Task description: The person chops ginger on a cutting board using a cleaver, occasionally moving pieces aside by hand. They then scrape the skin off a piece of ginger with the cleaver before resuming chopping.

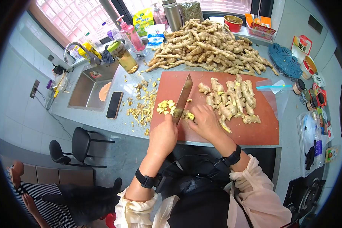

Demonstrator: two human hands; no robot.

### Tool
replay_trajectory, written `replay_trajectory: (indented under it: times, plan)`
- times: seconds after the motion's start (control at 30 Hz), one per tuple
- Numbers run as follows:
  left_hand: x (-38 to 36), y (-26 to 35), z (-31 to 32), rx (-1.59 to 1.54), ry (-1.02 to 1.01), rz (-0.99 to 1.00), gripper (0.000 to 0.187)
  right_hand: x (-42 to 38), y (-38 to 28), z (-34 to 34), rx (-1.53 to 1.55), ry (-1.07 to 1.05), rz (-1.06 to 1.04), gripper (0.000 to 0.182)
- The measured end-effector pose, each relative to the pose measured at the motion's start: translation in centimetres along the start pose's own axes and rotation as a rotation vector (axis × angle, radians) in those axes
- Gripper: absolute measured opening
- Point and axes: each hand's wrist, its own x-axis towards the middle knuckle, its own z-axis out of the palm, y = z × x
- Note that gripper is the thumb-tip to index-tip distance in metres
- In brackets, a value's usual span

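My left hand point(165, 133) is closed round the handle of a kitchen knife point(183, 99), its wide blade standing over the reddish-brown cutting board point(171, 81). Fingers of my right hand point(206, 121) press a piece of ginger point(189, 115) against the board, just right of the blade. Left of the knife lies a small heap of ginger slices point(165, 107). Rows of whole ginger roots point(231, 99) rest on the board's right part. Ginger scraps point(141, 110) are scattered on the counter beside the board's left edge. The knife's handle is mostly hidden by my hand.
A large pile of ginger point(212, 45) stands behind the board. To the left are a phone point(114, 105), a lidded jar point(123, 57) and a sink point(78, 95). Blue plates point(284, 60) and small jars point(299, 86) stand right. Another person point(64, 205) is at lower left, near a black chair point(81, 144).
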Motion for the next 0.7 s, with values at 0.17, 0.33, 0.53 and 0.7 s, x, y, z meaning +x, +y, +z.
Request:
replay_trajectory:
  times: [0.17, 0.33, 0.53, 0.7]
  plan:
    - [0.13, -0.47, 0.34, -0.030, 0.024, 0.003, 0.023, 0.17, 0.02, 0.00, 0.023, 0.025, -0.014, 0.032]
    - [-0.02, 0.03, 0.37, -0.001, 0.052, 0.042, 0.021, 0.12, 0.05, 0.08, 0.004, 0.010, -0.008, 0.032]
    - [-0.01, -0.25, 0.55, -0.003, 0.075, 0.057, 0.019, 0.09, -0.13, -0.05, -0.026, -0.010, 0.003, 0.031]
    - [0.04, -0.32, 0.86, -0.003, 0.097, 0.069, 0.018, 0.09, -0.09, -0.09, -0.026, -0.025, -0.004, 0.031]
